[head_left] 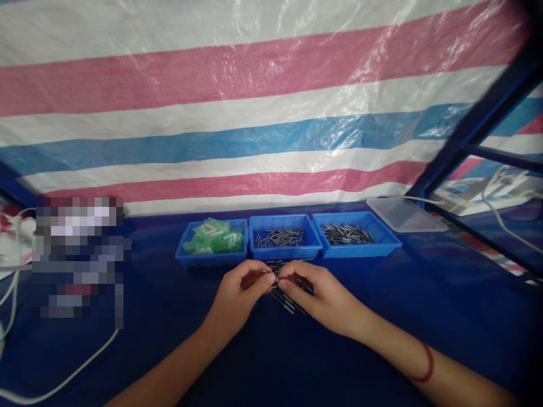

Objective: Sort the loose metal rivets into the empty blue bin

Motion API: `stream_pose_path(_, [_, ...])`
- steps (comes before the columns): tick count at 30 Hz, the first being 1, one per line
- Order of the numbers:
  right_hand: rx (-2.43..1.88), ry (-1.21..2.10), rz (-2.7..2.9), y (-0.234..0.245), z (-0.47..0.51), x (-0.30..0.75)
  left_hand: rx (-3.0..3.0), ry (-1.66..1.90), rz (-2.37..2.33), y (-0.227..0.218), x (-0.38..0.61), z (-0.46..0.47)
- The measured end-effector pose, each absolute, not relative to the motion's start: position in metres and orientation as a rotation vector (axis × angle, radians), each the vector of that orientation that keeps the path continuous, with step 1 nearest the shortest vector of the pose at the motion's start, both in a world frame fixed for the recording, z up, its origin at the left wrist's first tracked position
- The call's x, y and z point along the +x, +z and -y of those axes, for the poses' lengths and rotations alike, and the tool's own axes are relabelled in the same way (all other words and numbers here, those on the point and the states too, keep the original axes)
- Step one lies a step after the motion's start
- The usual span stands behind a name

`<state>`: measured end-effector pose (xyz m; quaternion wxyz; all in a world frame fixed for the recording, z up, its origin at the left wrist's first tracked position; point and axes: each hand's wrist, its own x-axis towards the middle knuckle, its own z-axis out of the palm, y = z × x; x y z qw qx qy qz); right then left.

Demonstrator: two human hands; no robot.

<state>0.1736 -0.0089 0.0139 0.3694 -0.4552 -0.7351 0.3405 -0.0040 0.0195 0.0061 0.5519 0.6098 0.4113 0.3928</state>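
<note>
1. Taking my fingertips as the middle of the clock, with 12 straight away from me, my left hand (248,285) comes in from 7 o'clock, its thumb and forefinger pinching a small metal piece (276,278).
2. My right hand (316,291) comes in from 4 o'clock, thumb and forefinger pinching the same piece from the other side; a red band (431,364) circles that wrist.
3. The piece sits at the centre of the dial, right between my two thumbs, mostly covered by them, so I can't tell its exact shape.
4. Around and beneath my fingertips a loose heap of thin metal pins (288,307) lies on the dark blue worktop (263,362), some poking out towards 5 o'clock, others towards 12.
5. At 10 o'clock stands the left blue tray (212,260), heaped with green packets (212,237).
6. At 12 o'clock, just beside it, the middle blue tray (286,253) holds scattered slim pins (286,237).
7. At 2 o'clock, the right blue tray (360,250) holds a fuller bed of dark pins (347,233).
8. Farther out at 2 o'clock, a clear flat lid (407,216) lies near that tray.
9. At 8 o'clock, well apart from my hands, a white cable (98,355) curves over the worktop.
10. Beyond the trays, at 12 o'clock, hangs a striped sheet (212,85).
</note>
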Motion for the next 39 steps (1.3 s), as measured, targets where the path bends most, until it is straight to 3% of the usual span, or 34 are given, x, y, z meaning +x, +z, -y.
stream_pose_path(21, [-1.16,0.82,1.826,0.011,0.009,0.17,1.52,0.923,-0.97,0.007,-0.005,-0.02])
stream_pose_path(33, [-1.127,0.551,1.852,0.014,0.011,0.174,1.598,0.9,-0.983,0.003,-0.007,-0.018])
stream_pose_path(39, [-1.098,0.348,1.918,0.023,0.01,0.183,2.024,0.849,-1.079,0.007,-0.011,-0.016])
